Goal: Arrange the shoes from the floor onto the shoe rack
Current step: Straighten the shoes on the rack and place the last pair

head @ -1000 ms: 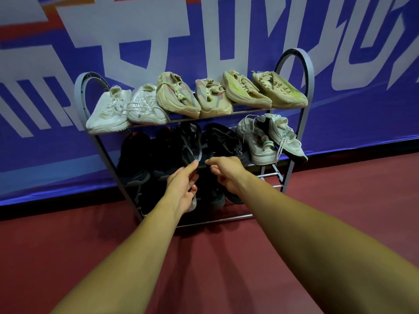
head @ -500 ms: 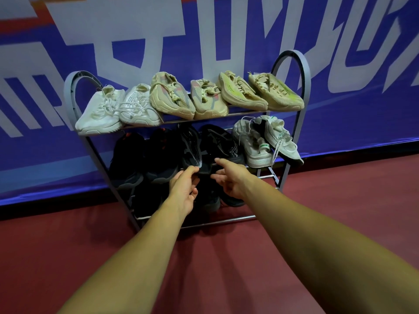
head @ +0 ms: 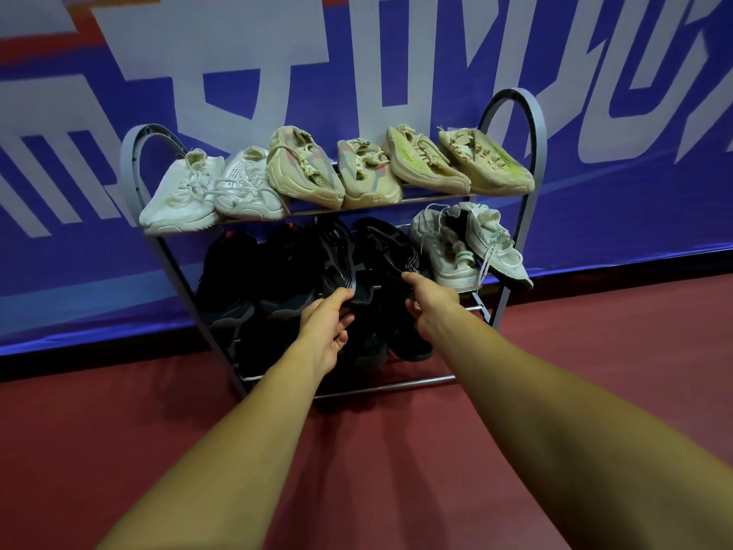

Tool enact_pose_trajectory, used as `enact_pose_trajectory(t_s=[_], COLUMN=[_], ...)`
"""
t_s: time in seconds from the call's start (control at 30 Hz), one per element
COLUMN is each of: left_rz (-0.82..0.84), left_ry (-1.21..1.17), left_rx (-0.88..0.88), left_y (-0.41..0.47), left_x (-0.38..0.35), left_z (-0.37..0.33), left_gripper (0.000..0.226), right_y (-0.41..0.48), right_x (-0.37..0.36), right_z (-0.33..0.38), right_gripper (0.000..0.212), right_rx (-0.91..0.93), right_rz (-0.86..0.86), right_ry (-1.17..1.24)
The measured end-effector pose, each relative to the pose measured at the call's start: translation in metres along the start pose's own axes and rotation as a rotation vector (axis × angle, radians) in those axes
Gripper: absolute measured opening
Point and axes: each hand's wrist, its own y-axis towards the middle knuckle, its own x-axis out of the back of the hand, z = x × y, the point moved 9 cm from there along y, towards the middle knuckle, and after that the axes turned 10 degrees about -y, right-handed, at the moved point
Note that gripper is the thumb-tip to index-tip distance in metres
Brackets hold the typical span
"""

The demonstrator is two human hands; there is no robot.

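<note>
Though nearly touching before, now apart. Gripping left black shoe (head: pixel 338 254) with left hand (head: pixel 323 329), right black shoe (head: pixel 386 248) with right hand (head: pixel 432 303).

Light is dim and even; the black shoes (head: pixel 285 271) on the middle shelf of the rack (head: pixel 538 160) sink into shadow, detail lost. Wide-angle bending curves the banner (head: pixel 634 192) towards the edges; the lower corners look soft.
</note>
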Motion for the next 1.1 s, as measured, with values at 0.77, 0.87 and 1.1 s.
enact_pose_trajectory(t_s=[0.77, 0.87, 1.1], left_rz=[0.068, 0.035, 0.036], left_ry=[-0.037, -0.107, -0.092], left_rx=[-0.007, -0.037, 0.073], left_y=[-0.048, -0.048, -0.039], left_x=[0.004, 0.017, 0.033], left_z=[-0.035, -0.049, -0.042], left_gripper=[0.057, 0.061, 0.062], right_y=[-0.047, -0.048, -0.054], right_x=[0.017, 0.028, 0.037], right_z=[0.007, 0.005, 0.023], right_gripper=[0.014, 0.017, 0.02], right_rx=[0.103, 0.109, 0.153], right_rz=[0.285, 0.284, 0.362], right_ry=[-0.105, -0.16, -0.235])
